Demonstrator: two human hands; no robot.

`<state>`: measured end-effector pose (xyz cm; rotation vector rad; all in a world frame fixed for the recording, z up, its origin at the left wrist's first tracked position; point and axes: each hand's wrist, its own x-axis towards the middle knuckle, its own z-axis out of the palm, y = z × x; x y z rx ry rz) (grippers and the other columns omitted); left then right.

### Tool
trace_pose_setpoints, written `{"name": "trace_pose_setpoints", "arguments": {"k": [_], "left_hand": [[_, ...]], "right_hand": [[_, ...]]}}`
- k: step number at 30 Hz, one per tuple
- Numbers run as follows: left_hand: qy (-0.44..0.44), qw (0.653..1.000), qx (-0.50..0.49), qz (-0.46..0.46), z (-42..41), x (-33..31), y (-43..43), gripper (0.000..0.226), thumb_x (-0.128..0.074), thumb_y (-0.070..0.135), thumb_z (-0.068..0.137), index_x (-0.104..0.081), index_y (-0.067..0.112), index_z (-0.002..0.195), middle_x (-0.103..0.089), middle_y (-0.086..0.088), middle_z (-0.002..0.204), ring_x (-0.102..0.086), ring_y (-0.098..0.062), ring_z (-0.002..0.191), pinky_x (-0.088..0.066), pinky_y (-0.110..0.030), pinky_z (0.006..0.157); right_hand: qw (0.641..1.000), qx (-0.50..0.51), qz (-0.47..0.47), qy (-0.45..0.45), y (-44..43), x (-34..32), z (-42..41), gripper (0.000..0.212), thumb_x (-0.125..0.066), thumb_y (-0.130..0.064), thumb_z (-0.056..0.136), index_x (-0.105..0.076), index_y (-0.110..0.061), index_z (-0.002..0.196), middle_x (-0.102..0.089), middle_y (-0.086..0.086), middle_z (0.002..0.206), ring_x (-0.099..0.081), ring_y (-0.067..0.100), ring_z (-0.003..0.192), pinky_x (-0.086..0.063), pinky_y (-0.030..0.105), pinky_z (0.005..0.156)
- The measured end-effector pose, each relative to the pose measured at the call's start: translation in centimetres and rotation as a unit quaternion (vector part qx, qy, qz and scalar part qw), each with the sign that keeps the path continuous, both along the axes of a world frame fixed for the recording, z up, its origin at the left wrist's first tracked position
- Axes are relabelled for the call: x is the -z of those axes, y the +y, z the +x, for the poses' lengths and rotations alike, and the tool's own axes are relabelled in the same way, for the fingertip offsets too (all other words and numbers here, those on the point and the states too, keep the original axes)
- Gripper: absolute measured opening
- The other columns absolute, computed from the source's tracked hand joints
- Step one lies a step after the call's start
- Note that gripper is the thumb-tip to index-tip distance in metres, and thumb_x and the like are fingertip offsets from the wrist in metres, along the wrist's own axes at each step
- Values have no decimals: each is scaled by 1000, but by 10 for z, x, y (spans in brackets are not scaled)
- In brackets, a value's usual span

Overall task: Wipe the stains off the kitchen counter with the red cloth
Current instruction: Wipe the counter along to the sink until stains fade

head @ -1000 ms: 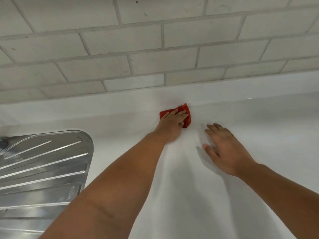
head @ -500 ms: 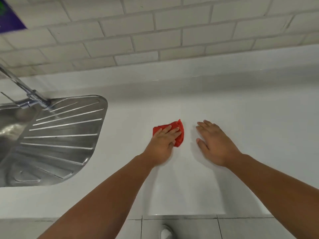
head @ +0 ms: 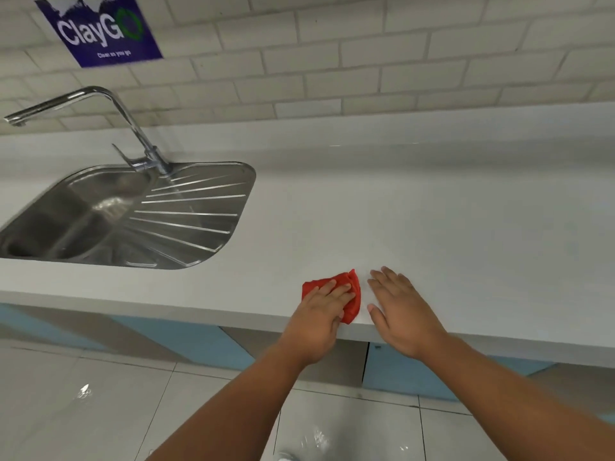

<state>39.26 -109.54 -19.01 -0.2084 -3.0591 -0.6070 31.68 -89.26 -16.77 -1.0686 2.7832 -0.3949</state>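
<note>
A crumpled red cloth (head: 352, 294) lies on the white kitchen counter (head: 432, 227) right at its front edge. My left hand (head: 321, 316) presses down on the cloth, fingers flat over it and covering its near part. My right hand (head: 401, 306) rests flat on the counter just to the right of the cloth, fingers spread, holding nothing. No stain shows on the white surface around the cloth.
A steel sink (head: 76, 214) with a ribbed drainboard (head: 193, 211) and a tall faucet (head: 139, 141) sits in the counter to the left. Behind runs a white tiled wall with a blue poster (head: 100, 28). Below the edge are blue cabinet fronts (head: 399, 371) and a tiled floor.
My left hand has dragged the red cloth from the back wall across the counter to its front edge. My right hand slid back alongside it. The view pulled back, showing the sink.
</note>
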Motion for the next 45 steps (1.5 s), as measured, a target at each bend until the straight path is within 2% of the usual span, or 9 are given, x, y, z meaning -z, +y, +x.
{"name": "trace_pose_setpoints", "arguments": {"k": [9, 13, 17, 19, 22, 26, 32, 38, 45], "left_hand": [[-14, 976, -206, -63, 50, -2, -146, 51, -36, 27, 101, -32, 19, 151, -28, -1, 159, -21, -24, 148, -20, -44, 121], [-27, 959, -269, -83, 70, -5, -210, 51, -31, 30, 103, -29, 17, 153, -25, -3, 161, -18, -25, 149, -19, -45, 121], [-30, 947, -303, -100, 68, -6, -226, 50, -31, 34, 103, -35, 19, 151, -32, -1, 158, -26, -26, 145, -21, -43, 120], [-20, 943, -317, -99, 59, -6, -219, 53, -27, 38, 101, -41, 18, 148, -38, -1, 155, -32, -27, 141, -23, -43, 119], [-3, 973, -212, -92, 41, -4, -204, 60, -21, 41, 97, -45, 16, 146, -41, -2, 153, -32, -28, 142, -20, -42, 120], [-26, 992, -57, -106, 32, -3, -209, 57, -18, 42, 103, -23, 22, 155, -14, 4, 164, -4, -17, 152, -6, -42, 124], [-31, 990, -85, -110, -17, -3, -234, 58, -23, 42, 104, -16, 21, 157, -8, 1, 165, -3, -21, 152, -4, -43, 123], [-47, 989, -81, -114, -75, -4, -244, 56, -24, 37, 104, -14, 19, 156, -8, 1, 165, -3, -22, 151, -5, -44, 123], [-22, 998, -28, -56, -32, 8, -263, 56, -26, 40, 102, -23, 23, 155, -12, 5, 164, -9, -18, 151, -11, -41, 123]], "right_hand": [[1000, -13, 12, 5, -74, -4, 29, 81, 3, -53, 87, -19, -13, 154, -13, 2, 163, -2, 17, 150, 7, 32, 119], [1000, -12, 17, 9, -119, -2, 38, 78, 1, -52, 89, -18, -13, 154, -12, 3, 163, -2, 18, 150, 6, 33, 119], [999, -3, 31, 15, -144, 1, 47, 79, 3, -54, 88, -13, -14, 155, -7, 1, 163, 2, 17, 150, 5, 35, 121], [999, 10, 34, 22, -150, 2, 51, 73, -5, -54, 93, -8, -15, 155, -1, 0, 164, 5, 16, 150, 5, 35, 121], [999, 24, 32, 34, -154, 3, 50, 74, -18, -57, 97, -8, -15, 156, 0, 1, 164, 5, 17, 150, 3, 36, 121], [997, 10, 69, 37, -156, 7, 44, 81, -19, -66, 93, -6, -16, 156, 4, 0, 163, 9, 16, 149, 7, 36, 121], [994, 29, 88, 59, -174, 7, 25, 84, -10, -69, 91, -5, -16, 156, 3, 1, 164, 11, 16, 149, 5, 40, 119], [993, 58, 77, 62, -178, 9, 3, 81, -12, -66, 93, -10, -14, 155, -2, 2, 164, 7, 17, 150, 3, 40, 122], [994, 61, 75, 42, -190, 12, -9, 79, -12, -64, 94, -5, -15, 156, 1, 0, 164, 10, 15, 149, 7, 36, 121]]}}
